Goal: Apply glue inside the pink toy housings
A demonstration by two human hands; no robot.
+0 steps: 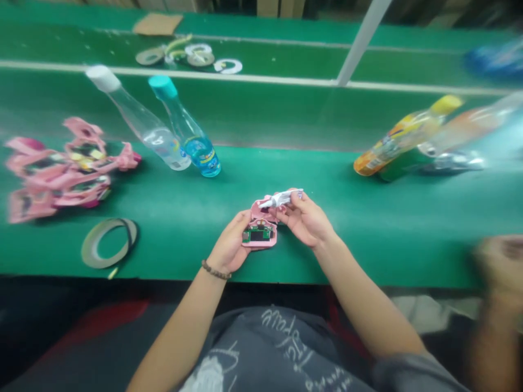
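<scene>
My left hand [233, 242] is closed around the left side of an opened pink plastic casing [267, 243]. A green circuit board [258, 233] with a dark rectangle sits in its lower half. Between the fingers of my right hand [306, 219] is a small white squeeze tube [281, 199], its nozzle pointing left over the upper pink part. The lower fingers of that hand are close to the casing's right edge; whether they touch it I cannot tell.
Pink plastic parts [57, 177] lie piled at left, near a tape roll [109, 243]. A clear bottle [143, 122] and a blue-capped bottle [188, 130] stand behind; a yellow-capped bottle [404, 139] is at right. Another person's hand [502, 264] is at the right edge.
</scene>
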